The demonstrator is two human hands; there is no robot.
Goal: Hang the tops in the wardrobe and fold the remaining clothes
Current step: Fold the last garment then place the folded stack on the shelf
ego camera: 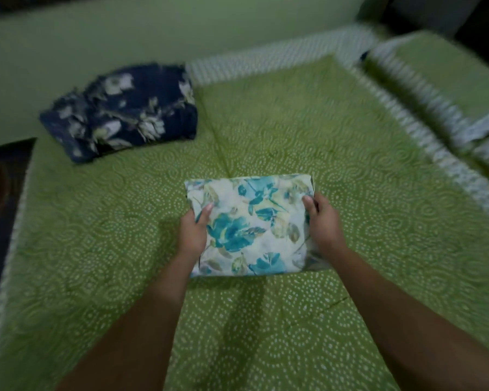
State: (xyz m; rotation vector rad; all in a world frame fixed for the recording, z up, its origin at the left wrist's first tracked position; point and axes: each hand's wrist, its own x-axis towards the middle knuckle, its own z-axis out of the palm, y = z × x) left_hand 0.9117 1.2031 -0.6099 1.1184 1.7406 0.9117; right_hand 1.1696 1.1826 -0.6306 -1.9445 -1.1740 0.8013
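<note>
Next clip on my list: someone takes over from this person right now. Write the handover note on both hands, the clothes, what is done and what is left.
Left hand: grips the left edge of the folded white garment with a teal flower print, thumb on top.
Right hand: grips its right edge the same way.
That garment is a neat rectangle, held at the green dotted bedspread; whether it rests on it is unclear.
Folded navy garment with a pale flower print lies far left on the bedspread.
Done: both garments look folded.
Left: set the white one down, perhaps by the navy one. No wardrobe or tops in view, so hanging cannot be judged.
</note>
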